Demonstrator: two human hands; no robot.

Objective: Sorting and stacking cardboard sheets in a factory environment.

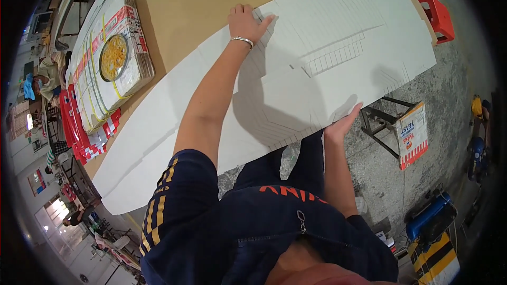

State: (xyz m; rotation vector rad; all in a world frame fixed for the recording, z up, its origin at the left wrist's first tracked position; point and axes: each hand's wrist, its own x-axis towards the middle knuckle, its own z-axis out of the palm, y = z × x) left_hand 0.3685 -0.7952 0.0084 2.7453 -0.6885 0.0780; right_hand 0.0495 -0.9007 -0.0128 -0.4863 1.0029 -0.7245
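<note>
A large white cardboard sheet (301,95) with creased and cut lines spreads over a brown board (179,0), its near edge reaching out toward my body. My left hand (249,23) lies at the sheet's far edge, thumb spread over the white surface and fingers reaching past the edge onto the brown. At the near edge, right of my body, my right hand (342,125) is set against the rim with its fingers stretched out. Part of that hand is hidden by the sheet.
A strapped cardboard bundle (100,63) with a round food picture stands at the left. A red stool (437,18) is at the far right. Below the sheet's right side stand a black metal frame (377,126) and a printed box panel (413,136). A blue compressor (430,215) sits lower right.
</note>
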